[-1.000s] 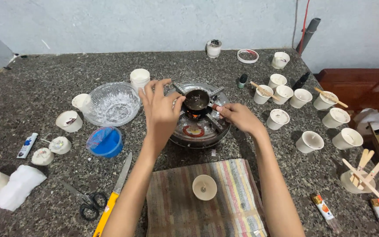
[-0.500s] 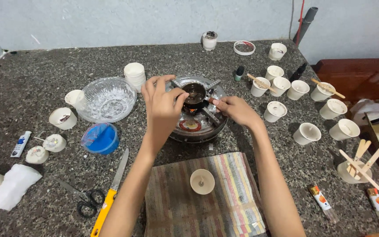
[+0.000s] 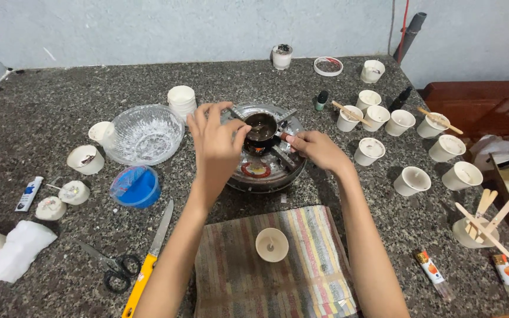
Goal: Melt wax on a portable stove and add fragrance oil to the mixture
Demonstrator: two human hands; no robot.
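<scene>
I see both my hands over the round metal burner (image 3: 264, 171) near the middle of the speckled stone counter (image 3: 48, 100). One small dark pot (image 3: 261, 128) sits on top of it, holding dark liquid. My left hand (image 3: 214, 141) is at the pot's left edge, fingers pinched on something thin that dips into the liquid; I cannot make out what it is. My right hand (image 3: 316, 150) closes on the pot's handle at the right side.

Just below the burner lies one striped cloth (image 3: 301, 277), and on it stands one small cup candle (image 3: 271, 244) with a wick at its centre.

To the left I count one clear glass bowl (image 3: 144, 134), one blue lid (image 3: 135, 186), one stack of white cups (image 3: 182, 101), one knife with a yellow handle (image 3: 148, 262), one pair of black scissors (image 3: 108, 268), one white tube (image 3: 29, 193) and one white wad (image 3: 19, 250).

To the right stand about ten white cups (image 3: 410, 180), loosely grouped; two of them carry a wooden stick laid across the rim. One further holder (image 3: 472, 231) holds a bundle of wooden sticks (image 3: 487, 212). Two lighters (image 3: 434, 274) lie near the counter's front right corner, apart from each other.
</scene>
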